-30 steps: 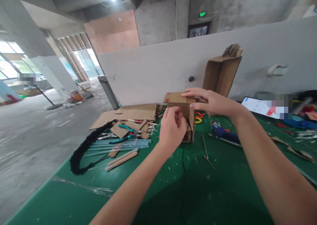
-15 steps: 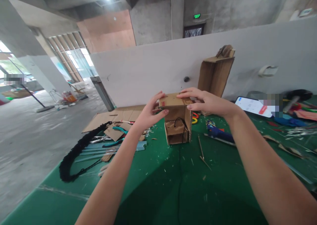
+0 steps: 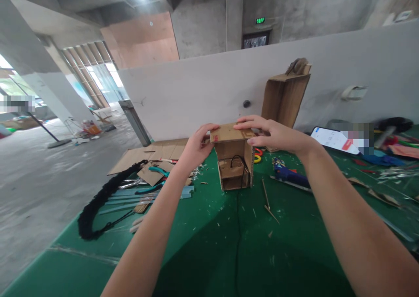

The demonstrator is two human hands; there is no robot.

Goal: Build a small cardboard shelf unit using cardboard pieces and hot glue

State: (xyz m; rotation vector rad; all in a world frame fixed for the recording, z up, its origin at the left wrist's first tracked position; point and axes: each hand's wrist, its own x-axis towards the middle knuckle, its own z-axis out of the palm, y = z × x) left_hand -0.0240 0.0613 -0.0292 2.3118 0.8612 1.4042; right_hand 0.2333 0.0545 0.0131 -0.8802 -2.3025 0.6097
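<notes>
Head view: left hand (image 3: 195, 148) pinches top flap edge of cardboard box (image 3: 234, 159); right hand (image 3: 274, 134) lies flat, fingers spread, pressing flap down, steadying box on green tabletop (image 3: 229, 253).

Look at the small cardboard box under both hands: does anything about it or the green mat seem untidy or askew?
The top panel of the cardboard box sits tilted, overhanging to the left, with the left hand and right hand on it. Cardboard scraps and splinters litter the green mat.

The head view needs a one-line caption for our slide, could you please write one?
Both hands, left hand and right hand, on the top panel of a small open-fronted cardboard box standing on a cluttered green table.
</notes>
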